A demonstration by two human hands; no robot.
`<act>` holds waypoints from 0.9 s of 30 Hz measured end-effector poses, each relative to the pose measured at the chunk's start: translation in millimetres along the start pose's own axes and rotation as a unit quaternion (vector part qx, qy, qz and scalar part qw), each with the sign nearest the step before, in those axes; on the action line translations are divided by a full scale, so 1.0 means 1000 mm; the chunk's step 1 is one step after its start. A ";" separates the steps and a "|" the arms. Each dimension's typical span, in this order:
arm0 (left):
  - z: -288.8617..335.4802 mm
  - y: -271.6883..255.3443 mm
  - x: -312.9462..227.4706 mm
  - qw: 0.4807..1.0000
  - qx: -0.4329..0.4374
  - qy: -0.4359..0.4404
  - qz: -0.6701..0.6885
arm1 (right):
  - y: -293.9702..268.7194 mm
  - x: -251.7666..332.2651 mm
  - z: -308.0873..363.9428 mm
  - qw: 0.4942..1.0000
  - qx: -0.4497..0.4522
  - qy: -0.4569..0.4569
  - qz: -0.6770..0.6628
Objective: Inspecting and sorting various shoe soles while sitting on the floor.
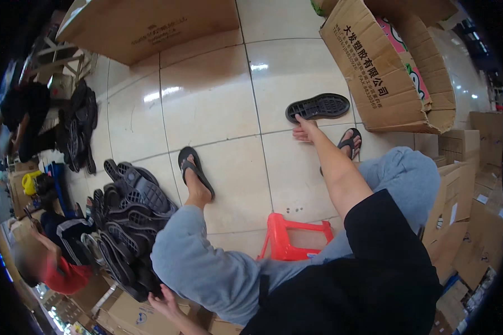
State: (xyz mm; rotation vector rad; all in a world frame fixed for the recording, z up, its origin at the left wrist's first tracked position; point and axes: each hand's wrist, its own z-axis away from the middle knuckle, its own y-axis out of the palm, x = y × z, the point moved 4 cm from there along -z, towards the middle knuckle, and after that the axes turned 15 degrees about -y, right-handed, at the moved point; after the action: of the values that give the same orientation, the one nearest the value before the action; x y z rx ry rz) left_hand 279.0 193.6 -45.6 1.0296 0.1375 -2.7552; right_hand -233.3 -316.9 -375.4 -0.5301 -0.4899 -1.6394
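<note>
A single black shoe sole (325, 106) lies on the tiled floor near my right foot, its gridded inner side up. My right hand (305, 129) is at its heel end; the thumb overlaps the edge while the fingers stretch apart beneath it, open. On my left is a heap of black and dark grey shoe soles (129, 223). Down at the heap's near end, my left hand (165, 304) has its thumb and fingers about the end of a dark sole, partly hidden among the others.
A red plastic stool (285, 240) is under me. Large cardboard boxes stand ahead (167, 28) and at the far right (369, 67); more cartons (458, 223) stack up at my right. Another person in a red top (70, 278) sits at the left, beyond which lie more soles (81, 128).
</note>
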 end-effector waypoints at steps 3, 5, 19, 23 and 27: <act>0.035 0.042 0.005 0.994 0.020 -0.074 0.082 | 0.017 0.004 -0.015 0.998 -0.048 -0.006 0.043; 0.082 0.107 0.012 0.987 0.158 0.009 -0.009 | -0.006 0.002 -0.015 0.999 -0.029 -0.022 -0.015; 0.268 0.230 0.182 0.714 0.580 0.072 -0.386 | 0.110 0.079 0.356 0.756 0.638 -0.135 0.060; 0.308 0.151 0.166 0.697 0.545 0.257 -0.389 | 0.095 0.089 0.386 0.752 0.607 -0.245 0.080; 0.327 0.095 0.163 0.579 0.497 0.443 -0.470 | 0.110 0.135 0.432 0.794 0.500 -0.300 -0.171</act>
State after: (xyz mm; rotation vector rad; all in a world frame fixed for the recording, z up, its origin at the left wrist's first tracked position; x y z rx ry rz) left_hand -29.7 25.9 91.6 3.4193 -1.2205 -2.4222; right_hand -111.9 -181.2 53.7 -0.1222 -1.8852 -1.2463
